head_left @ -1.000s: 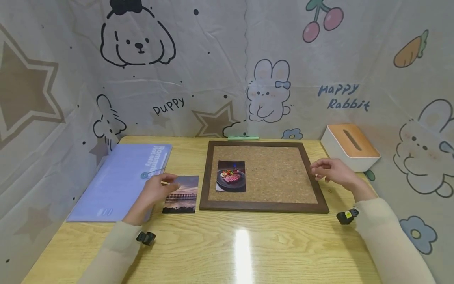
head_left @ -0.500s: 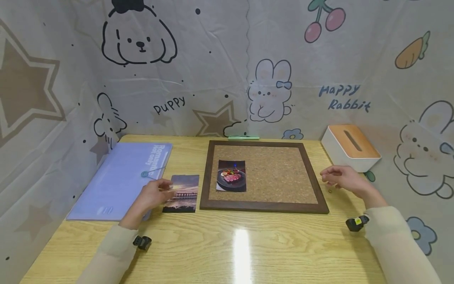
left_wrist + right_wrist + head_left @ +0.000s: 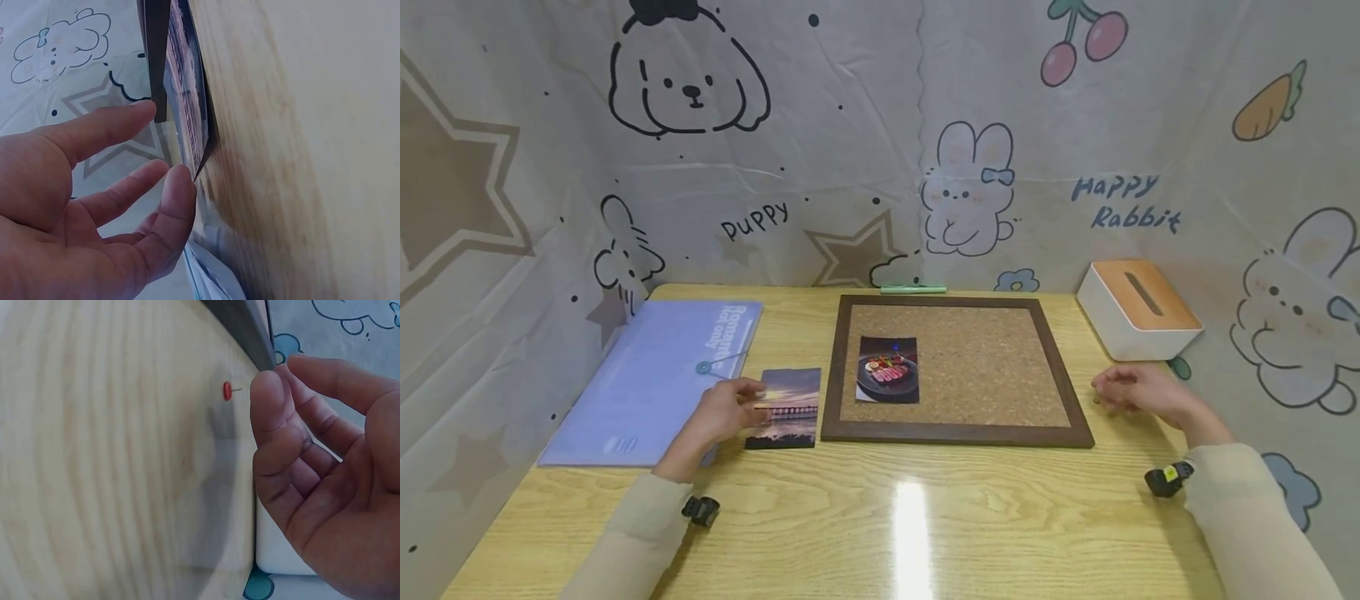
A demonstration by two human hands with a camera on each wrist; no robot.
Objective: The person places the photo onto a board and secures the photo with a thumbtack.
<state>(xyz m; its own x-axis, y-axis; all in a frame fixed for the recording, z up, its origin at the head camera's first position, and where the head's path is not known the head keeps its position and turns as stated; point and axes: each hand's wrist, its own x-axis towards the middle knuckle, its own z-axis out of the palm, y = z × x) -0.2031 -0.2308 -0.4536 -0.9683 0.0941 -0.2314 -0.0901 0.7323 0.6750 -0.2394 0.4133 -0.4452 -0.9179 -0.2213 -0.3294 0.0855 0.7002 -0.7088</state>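
My left hand [image 3: 722, 410] is at the left edge of a sunset pier photo [image 3: 788, 408] on the table. Its fingers are loosely bent with the thumb apart; in the left wrist view a fingertip is close to the photo's [image 3: 190, 94] corner, and I cannot tell if it touches. My right hand [image 3: 1138, 392] hovers right of the cork board [image 3: 985, 367], fingers bent, thumb near the index finger, nothing visible between them. In the right wrist view a red thumbtack [image 3: 227, 391] lies on the table beside those fingertips. A food photo [image 3: 887, 379], with a blue spot near its top, lies on the board.
A lilac document folder [image 3: 632, 383] lies at the left, partly under my left hand. Behind the board is a green pen [image 3: 913, 290]. A white tissue box [image 3: 1138, 308] with a wooden top stands at the back right, against the patterned cloth [image 3: 850, 125].
My right hand has moved right and toward me, away from the board's frame to over the thumbtack. My left hand has drawn back slightly to the left off the pier photo.
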